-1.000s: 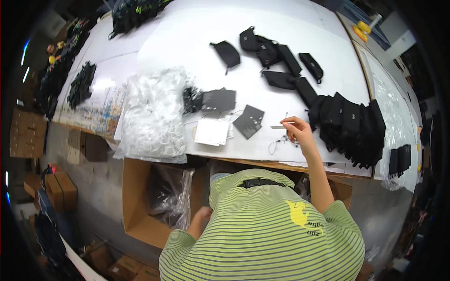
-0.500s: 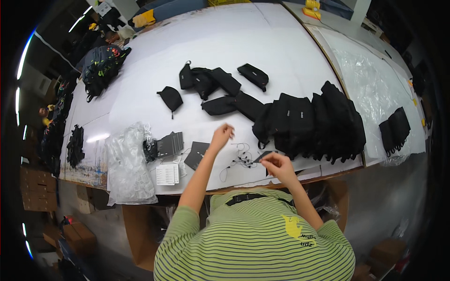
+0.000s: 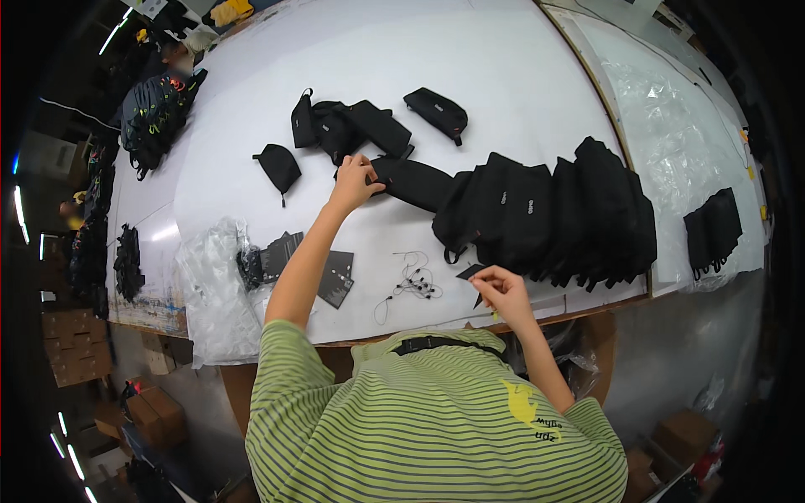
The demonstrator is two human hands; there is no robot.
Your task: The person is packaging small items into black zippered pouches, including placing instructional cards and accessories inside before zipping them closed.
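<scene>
My left hand [image 3: 355, 181] reaches out over the table, its fingers closed on the left end of a black zip pouch [image 3: 415, 182]. Close to the table's front edge, my right hand [image 3: 505, 293] pinches a small dark hang tag [image 3: 472, 272] between thumb and fingers. Thin looped tag strings [image 3: 415, 285] with small black fasteners lie tangled to the left of that hand. Dark grey cards [image 3: 338, 277] are fanned out by my left forearm, which hides part of them. Further black pouches [image 3: 335, 130] lie heaped just beyond my left hand.
A long row of black pouches [image 3: 545, 214] stands at right, with another small stack [image 3: 713, 233] farther right. Single pouches [image 3: 279, 170] [image 3: 438, 113] lie apart. Clear plastic bags [image 3: 214, 293] sit at left. Dark bags [image 3: 159, 113] are piled far left near another person.
My left hand has moved forward from above the bare tabletop and closed on a pouch's end. My right hand stays near the front edge with the tag. The whole view has shifted slightly.
</scene>
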